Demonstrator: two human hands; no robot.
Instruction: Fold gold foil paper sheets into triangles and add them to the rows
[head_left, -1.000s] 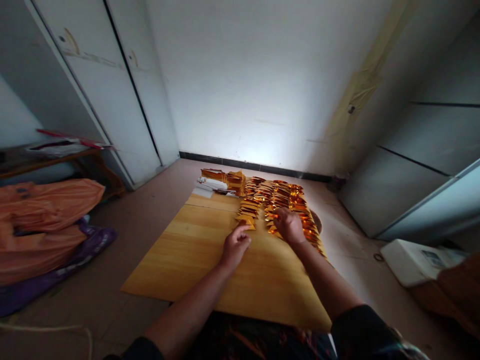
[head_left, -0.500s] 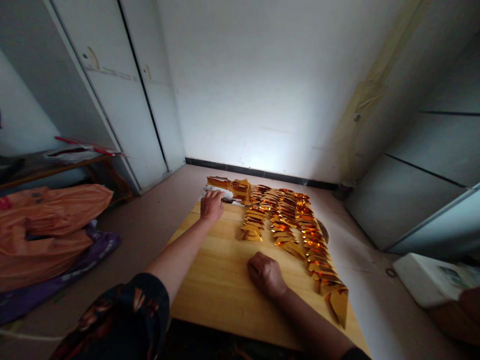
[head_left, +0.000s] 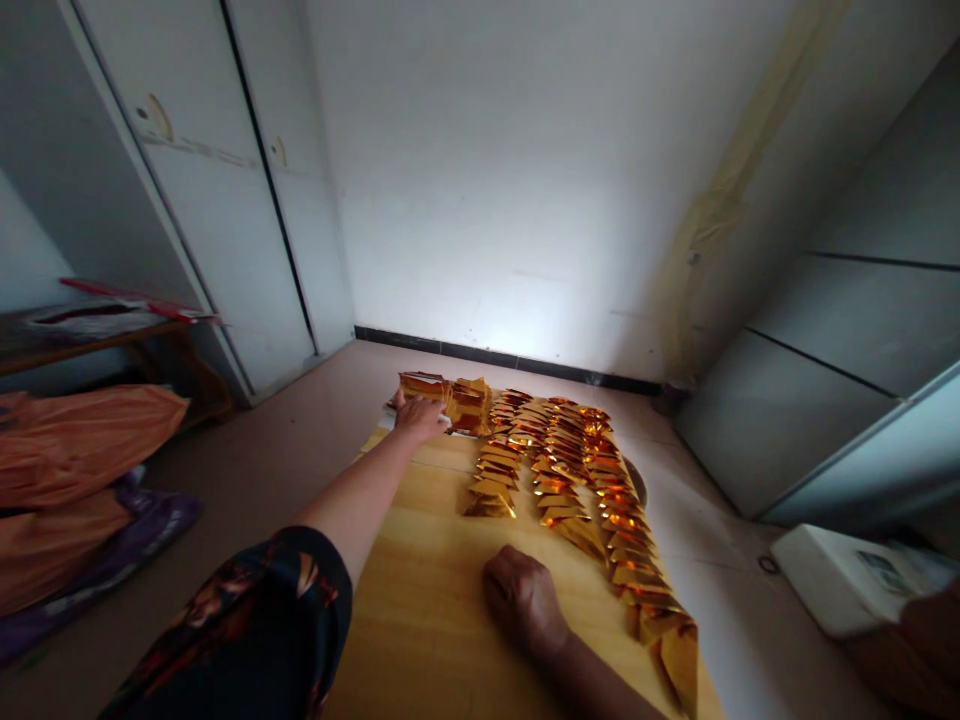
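My left hand [head_left: 421, 417] reaches to the far left corner of the wooden table, its thumb and fingers apart over a stack of gold foil paper [head_left: 471, 408]. A white sheet or wrapper [head_left: 387, 421] shows partly from under it. On the bare wood nearer to me rests my right hand [head_left: 525, 600], curled into a fist. No object sticks out of that fist, and its palm side is hidden. Beside it, to the right, lie rows of folded gold foil papers [head_left: 621, 510], overlapping one another. A shorter row [head_left: 498, 470] ends just beyond the fist.
The wooden table [head_left: 420, 600] stands before a white wall [head_left: 480, 180]. On the left are a cabinet [head_left: 277, 240] and orange plastic bags [head_left: 82, 430] by a low shelf. A white box [head_left: 832, 580] sits on the right.
My left hand has shifted onto the foil stack, its fingers now more spread, covering much of the white sheet. My right fist stays on the table. The whole view has tilted slightly.
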